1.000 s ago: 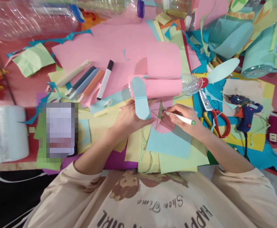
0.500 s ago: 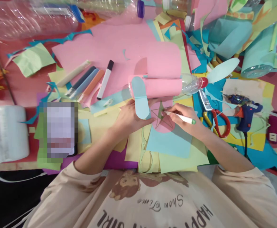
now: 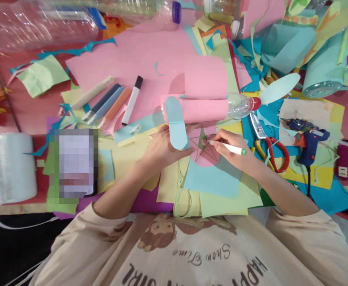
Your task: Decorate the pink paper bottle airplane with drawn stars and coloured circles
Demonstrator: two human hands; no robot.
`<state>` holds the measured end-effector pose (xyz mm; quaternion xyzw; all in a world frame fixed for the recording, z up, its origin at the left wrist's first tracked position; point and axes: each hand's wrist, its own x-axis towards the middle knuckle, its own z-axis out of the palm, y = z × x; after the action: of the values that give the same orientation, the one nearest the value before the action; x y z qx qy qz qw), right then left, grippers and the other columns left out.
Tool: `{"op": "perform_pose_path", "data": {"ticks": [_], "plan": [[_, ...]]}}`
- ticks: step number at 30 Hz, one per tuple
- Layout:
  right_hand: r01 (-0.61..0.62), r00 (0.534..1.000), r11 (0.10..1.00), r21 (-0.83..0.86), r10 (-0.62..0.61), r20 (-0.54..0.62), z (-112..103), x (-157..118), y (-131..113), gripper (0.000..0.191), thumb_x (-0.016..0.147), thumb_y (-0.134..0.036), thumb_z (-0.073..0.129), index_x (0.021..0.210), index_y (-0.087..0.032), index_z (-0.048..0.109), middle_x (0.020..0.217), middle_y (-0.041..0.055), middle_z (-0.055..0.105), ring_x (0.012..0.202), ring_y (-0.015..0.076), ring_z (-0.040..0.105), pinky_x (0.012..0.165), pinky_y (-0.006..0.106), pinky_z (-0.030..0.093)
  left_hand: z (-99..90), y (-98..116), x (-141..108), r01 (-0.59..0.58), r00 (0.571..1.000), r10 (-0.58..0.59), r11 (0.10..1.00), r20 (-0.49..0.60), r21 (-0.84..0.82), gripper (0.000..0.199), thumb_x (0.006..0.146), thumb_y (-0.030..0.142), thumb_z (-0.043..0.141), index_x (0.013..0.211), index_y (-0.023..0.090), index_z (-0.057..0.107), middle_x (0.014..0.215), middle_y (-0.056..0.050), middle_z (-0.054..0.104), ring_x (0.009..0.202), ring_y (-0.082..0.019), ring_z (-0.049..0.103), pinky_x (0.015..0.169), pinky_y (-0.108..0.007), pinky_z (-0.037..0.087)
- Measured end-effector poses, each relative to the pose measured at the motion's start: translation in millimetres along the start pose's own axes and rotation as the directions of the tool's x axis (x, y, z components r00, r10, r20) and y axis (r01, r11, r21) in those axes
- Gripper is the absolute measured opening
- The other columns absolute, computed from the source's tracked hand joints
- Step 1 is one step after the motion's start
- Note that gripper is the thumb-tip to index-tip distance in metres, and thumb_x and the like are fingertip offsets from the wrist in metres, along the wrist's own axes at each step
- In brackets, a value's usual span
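My right hand (image 3: 233,149) pinches a white marker (image 3: 229,147) with a green end. The marker's tip meets a star drawn in green on a round-ended pink paper (image 3: 208,158), and part of the star is filled in. My left hand (image 3: 159,147) lies flat, its thumb stretched to the pink paper's left edge; some fingertips are hidden under a light blue paper fin (image 3: 178,135). That fin is on a plastic bottle wrapped in pink paper (image 3: 203,110), lying just above both hands. Beneath the drawing is a light blue sheet (image 3: 212,180).
Scissors (image 3: 269,145) and a blue glue gun (image 3: 309,147) lie to the right. Several markers (image 3: 108,101) are at upper left, above a blurred-out phone (image 3: 75,163). Large plastic bottles (image 3: 43,26) line the back. Paper scraps cover much of the table.
Almost nothing differs. The marker and both hands stay nearly in place, with the marker's tip still on the star.
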<state>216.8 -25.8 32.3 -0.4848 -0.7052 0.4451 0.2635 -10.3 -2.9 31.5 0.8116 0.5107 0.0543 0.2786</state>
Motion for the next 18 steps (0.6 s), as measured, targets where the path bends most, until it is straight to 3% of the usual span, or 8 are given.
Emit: {"op": "perform_pose_path", "data": {"ticks": [9, 18], "plan": [[-0.018, 1.000, 1.000, 0.002, 0.018, 0.018, -1.6, 0.8, -0.9, 0.021, 0.091, -0.027, 0.051, 0.072, -0.021, 0.046, 0.062, -0.0032, 0.048, 0.055, 0.0105, 0.041, 0.050, 0.024, 0.029, -2.6, 1.7, 0.3, 0.015, 1.000, -0.015, 1.000, 0.010, -0.015, 0.062, 0.080, 0.037, 0.065, 0.139, 0.029, 0.048, 0.088, -0.001, 0.064, 0.098, -0.023, 0.056, 0.087, -0.033, 0.045], [-0.045, 0.999, 0.999, 0.023, 0.045, 0.010, -2.9, 0.4, -0.2, 0.020, 0.089, -0.024, 0.051, 0.070, -0.020, 0.045, 0.061, -0.0041, 0.045, 0.055, 0.0099, 0.038, 0.050, 0.024, 0.027, -0.3, 0.3, -0.3, 0.013, 1.000, -0.013, 1.000, 0.005, -0.006, 0.060, 0.081, 0.037, 0.063, 0.139, 0.028, 0.048, 0.093, -0.002, 0.066, 0.110, -0.026, 0.053, 0.092, -0.035, 0.045]]}}
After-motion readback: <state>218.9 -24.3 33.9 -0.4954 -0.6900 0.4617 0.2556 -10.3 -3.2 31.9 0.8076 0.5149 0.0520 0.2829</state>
